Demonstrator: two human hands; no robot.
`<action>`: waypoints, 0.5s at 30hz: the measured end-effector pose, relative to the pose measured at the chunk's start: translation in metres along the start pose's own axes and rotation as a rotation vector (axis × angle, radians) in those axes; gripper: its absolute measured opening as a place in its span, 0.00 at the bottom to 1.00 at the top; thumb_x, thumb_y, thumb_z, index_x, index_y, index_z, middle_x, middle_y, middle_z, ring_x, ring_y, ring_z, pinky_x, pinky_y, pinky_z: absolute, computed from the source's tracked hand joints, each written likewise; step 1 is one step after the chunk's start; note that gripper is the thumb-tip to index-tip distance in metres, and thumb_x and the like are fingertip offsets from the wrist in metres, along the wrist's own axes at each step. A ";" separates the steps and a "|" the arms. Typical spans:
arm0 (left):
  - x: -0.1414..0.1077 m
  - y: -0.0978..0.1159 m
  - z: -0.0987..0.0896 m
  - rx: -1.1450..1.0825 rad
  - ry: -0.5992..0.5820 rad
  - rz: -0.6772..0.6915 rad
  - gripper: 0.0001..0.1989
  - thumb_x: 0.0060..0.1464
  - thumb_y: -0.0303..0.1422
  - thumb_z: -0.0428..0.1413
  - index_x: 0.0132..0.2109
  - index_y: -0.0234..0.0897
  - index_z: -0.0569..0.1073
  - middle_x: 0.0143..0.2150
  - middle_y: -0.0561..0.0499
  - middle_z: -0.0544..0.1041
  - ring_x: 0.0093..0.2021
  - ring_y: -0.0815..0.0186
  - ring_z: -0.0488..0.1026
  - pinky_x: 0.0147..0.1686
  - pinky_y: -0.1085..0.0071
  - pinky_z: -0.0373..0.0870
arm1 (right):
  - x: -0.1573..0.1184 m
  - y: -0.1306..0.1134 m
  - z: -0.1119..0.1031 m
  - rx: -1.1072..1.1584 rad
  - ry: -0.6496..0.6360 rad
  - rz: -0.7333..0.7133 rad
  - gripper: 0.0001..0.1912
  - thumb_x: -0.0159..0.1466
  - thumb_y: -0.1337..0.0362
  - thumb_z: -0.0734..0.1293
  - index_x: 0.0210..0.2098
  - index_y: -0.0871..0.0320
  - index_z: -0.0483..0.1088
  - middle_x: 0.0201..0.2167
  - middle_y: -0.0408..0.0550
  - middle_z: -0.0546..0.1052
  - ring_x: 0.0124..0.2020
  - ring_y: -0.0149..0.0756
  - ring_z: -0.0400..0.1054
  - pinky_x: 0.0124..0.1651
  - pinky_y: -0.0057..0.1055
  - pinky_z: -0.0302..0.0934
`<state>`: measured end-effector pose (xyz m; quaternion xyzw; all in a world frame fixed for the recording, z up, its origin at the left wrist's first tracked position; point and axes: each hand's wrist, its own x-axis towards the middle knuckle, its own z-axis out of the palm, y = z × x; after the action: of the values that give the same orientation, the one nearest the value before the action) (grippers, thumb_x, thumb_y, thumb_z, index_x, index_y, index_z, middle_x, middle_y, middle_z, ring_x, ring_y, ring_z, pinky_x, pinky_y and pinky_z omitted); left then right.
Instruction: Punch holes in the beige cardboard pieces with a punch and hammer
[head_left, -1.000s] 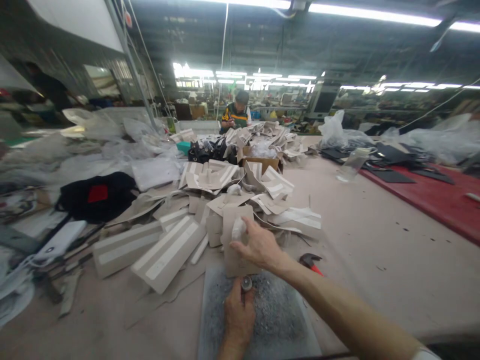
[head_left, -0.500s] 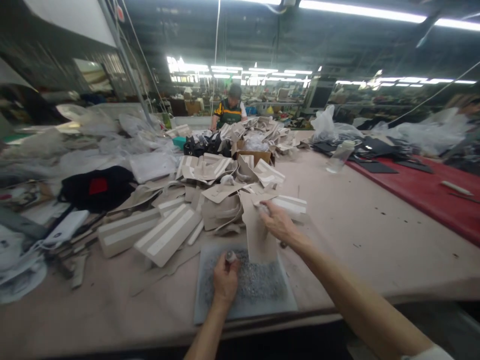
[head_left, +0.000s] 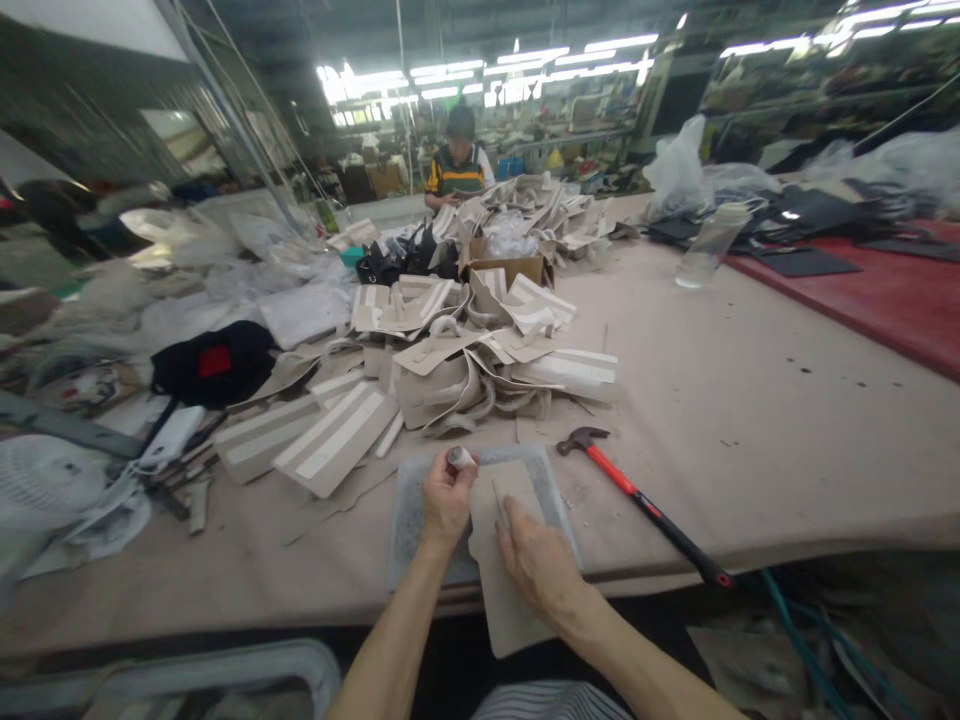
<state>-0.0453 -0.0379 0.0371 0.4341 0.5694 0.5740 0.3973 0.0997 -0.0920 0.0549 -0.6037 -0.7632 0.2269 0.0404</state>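
Observation:
My left hand (head_left: 448, 500) is closed round a small pale cylindrical piece (head_left: 460, 457), above the left part of a grey speckled board (head_left: 411, 510). My right hand (head_left: 536, 560) is closed on a flat beige panel (head_left: 501, 590), which slants over the board and past the table's front edge. A thin pointed thing shows at the right fingertips, too small to name. To the right of the board lies a claw hammer (head_left: 630, 487) with a red and black handle. Beyond the board is a heap of beige pieces (head_left: 442, 375) with curved handles.
A cardboard box (head_left: 517, 268), a clear bottle (head_left: 709, 248) and a red sheet (head_left: 832, 300) lie farther back. To the left are a black cloth item (head_left: 214, 365), plastic bags and a white fan (head_left: 49, 485). A person (head_left: 456, 165) is behind the heap.
My right hand has drawn the beige panel away from the heap, down toward me and beside my left hand. The view has shifted, and the hammer now shows fully. My left hand keeps its small piece.

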 end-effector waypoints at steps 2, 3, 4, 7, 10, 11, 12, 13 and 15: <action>0.005 0.001 0.007 -0.041 -0.034 -0.018 0.12 0.49 0.37 0.61 0.41 0.37 0.74 0.37 0.48 0.81 0.34 0.65 0.75 0.35 0.73 0.70 | 0.006 0.001 -0.011 -0.010 0.027 0.018 0.23 0.71 0.61 0.53 0.62 0.64 0.61 0.40 0.61 0.79 0.39 0.48 0.76 0.38 0.37 0.66; 0.008 -0.001 0.011 -0.050 -0.060 -0.026 0.12 0.49 0.36 0.61 0.40 0.36 0.75 0.37 0.48 0.81 0.34 0.65 0.75 0.34 0.73 0.70 | 0.008 0.003 -0.015 -0.006 0.030 0.020 0.22 0.71 0.61 0.53 0.60 0.63 0.63 0.39 0.59 0.79 0.39 0.47 0.76 0.38 0.36 0.65; 0.010 -0.002 0.014 -0.050 -0.087 -0.029 0.12 0.48 0.36 0.62 0.40 0.36 0.75 0.36 0.48 0.81 0.33 0.66 0.75 0.34 0.74 0.70 | 0.010 0.004 -0.016 0.003 0.027 0.019 0.20 0.71 0.61 0.54 0.58 0.63 0.64 0.38 0.58 0.80 0.39 0.46 0.76 0.37 0.35 0.65; 0.013 -0.011 0.024 -0.044 -0.147 -0.025 0.12 0.48 0.35 0.62 0.39 0.34 0.75 0.35 0.48 0.80 0.33 0.66 0.75 0.34 0.74 0.69 | 0.013 0.009 -0.012 0.034 0.005 0.008 0.16 0.71 0.61 0.54 0.50 0.62 0.67 0.34 0.56 0.80 0.38 0.45 0.76 0.37 0.34 0.63; 0.013 -0.023 0.033 -0.076 -0.208 -0.051 0.13 0.49 0.36 0.62 0.40 0.34 0.74 0.37 0.47 0.81 0.36 0.65 0.76 0.37 0.73 0.70 | 0.012 0.013 -0.005 0.037 -0.020 -0.013 0.15 0.70 0.63 0.54 0.47 0.62 0.68 0.34 0.57 0.80 0.36 0.47 0.76 0.36 0.35 0.63; 0.012 -0.026 0.036 -0.079 -0.230 -0.061 0.13 0.49 0.37 0.62 0.40 0.34 0.74 0.38 0.47 0.81 0.37 0.64 0.76 0.38 0.72 0.71 | 0.012 0.014 -0.004 0.036 -0.028 -0.023 0.15 0.70 0.63 0.54 0.46 0.62 0.69 0.34 0.58 0.79 0.36 0.47 0.76 0.36 0.35 0.63; 0.012 -0.030 0.037 -0.072 -0.248 -0.064 0.13 0.50 0.37 0.62 0.41 0.34 0.75 0.38 0.46 0.81 0.37 0.64 0.76 0.39 0.72 0.71 | 0.011 0.015 -0.003 0.037 -0.034 -0.031 0.15 0.70 0.63 0.54 0.46 0.62 0.69 0.33 0.58 0.79 0.36 0.47 0.76 0.36 0.35 0.62; 0.011 -0.032 0.038 -0.059 -0.256 -0.060 0.13 0.50 0.37 0.62 0.41 0.34 0.75 0.38 0.46 0.81 0.37 0.64 0.76 0.39 0.72 0.71 | 0.011 0.016 -0.004 0.038 -0.041 -0.038 0.15 0.70 0.64 0.54 0.45 0.62 0.69 0.33 0.58 0.79 0.36 0.47 0.76 0.36 0.35 0.62; 0.010 -0.034 0.038 -0.036 -0.245 -0.042 0.13 0.51 0.38 0.62 0.41 0.34 0.75 0.38 0.47 0.81 0.36 0.65 0.76 0.38 0.73 0.70 | 0.010 0.017 -0.006 0.042 -0.053 -0.057 0.15 0.70 0.64 0.54 0.44 0.62 0.69 0.32 0.58 0.79 0.36 0.46 0.76 0.36 0.34 0.62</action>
<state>-0.0133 -0.0152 0.0025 0.4819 0.5150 0.5183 0.4836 0.1140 -0.0783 0.0514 -0.5746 -0.7758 0.2577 0.0393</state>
